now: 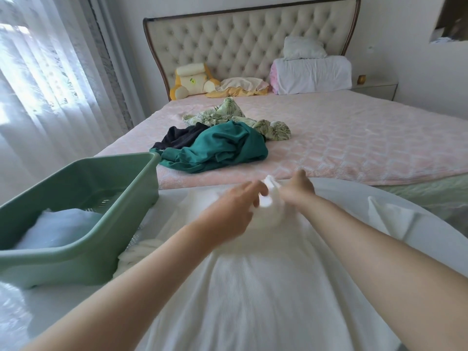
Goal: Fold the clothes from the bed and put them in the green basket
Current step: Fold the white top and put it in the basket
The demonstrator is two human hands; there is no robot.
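Your right hand (297, 191) has its fingers curled into a bunched ridge of the white garment (253, 274), which lies spread over the pale surface at the foot of the bed (354, 138), under both your forearms. Your left hand (235, 206) is at the same ridge, but it is blurred and I cannot tell whether its fingers pinch the cloth or only brush it. That is the first risk: if only one hand has the fabric, a pull will drag it skewed and the fold will come out crooked. White cloth on a white surface also hides the edges and sleeves, so a corner could get tucked under unseen — check the flap off to your right before you crease. The green basket (83, 252) sits just beside your left forearm with a pale folded piece (55, 228) already in it; a wide sweep of that arm could knock it or pull the garment against its wall. The teal garment (220, 148), the dark garment (181, 136) and the leaf-print garment (222, 116) lie heaped on the bed beyond your hands, and a forward push could run the white cloth into that pile.
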